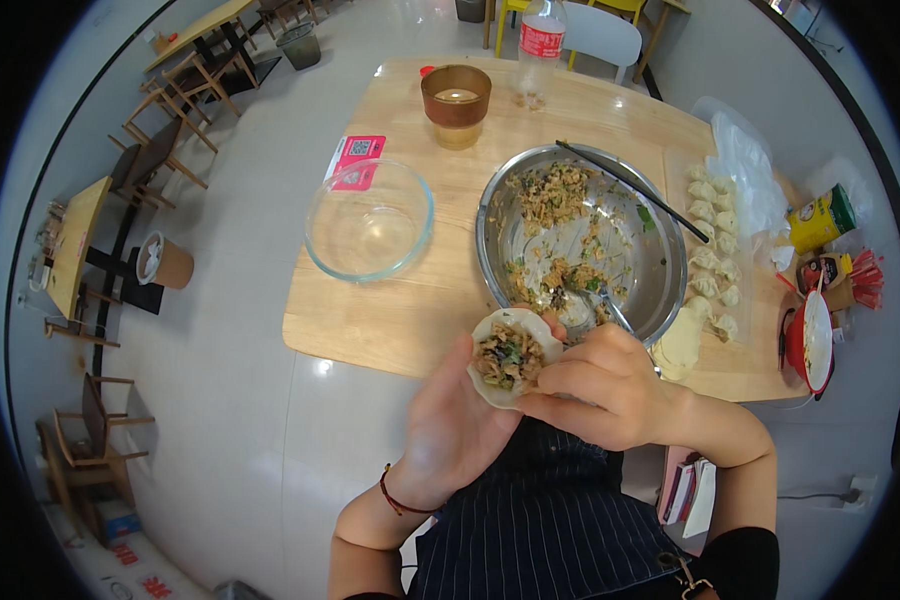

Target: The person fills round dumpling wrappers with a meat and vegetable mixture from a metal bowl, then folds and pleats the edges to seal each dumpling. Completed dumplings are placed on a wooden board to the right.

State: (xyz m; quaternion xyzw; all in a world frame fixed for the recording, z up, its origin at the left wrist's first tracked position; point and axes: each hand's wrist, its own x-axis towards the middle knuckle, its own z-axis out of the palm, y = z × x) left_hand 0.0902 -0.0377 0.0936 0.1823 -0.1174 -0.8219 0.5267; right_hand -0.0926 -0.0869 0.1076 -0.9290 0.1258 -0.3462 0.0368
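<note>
A round dumpling wrapper (487, 397) lies cupped in my left hand (450, 424), its rim curling up around a mound of minced filling (508, 355). With fingers bent, my right hand (607, 390) pinches the wrapper's right edge. Just beyond my hands stands a stainless steel bowl (487, 255) with filling smeared over its inside and a metal spoon (616, 309) in it. Black chopsticks (630, 187) rest across the bowl's rim. To its right are a stack of flat wrappers (679, 345) and rows of folded dumplings (712, 232) on a board.
A clear glass bowl (429, 217) stands on the wooden table (360, 322), left of the steel bowl. Farther back are an amber cup (456, 109) and a plastic bottle (542, 45). Plastic bags (750, 172), a yellow can (817, 219) and a red-and-white bowl (814, 341) line the right side.
</note>
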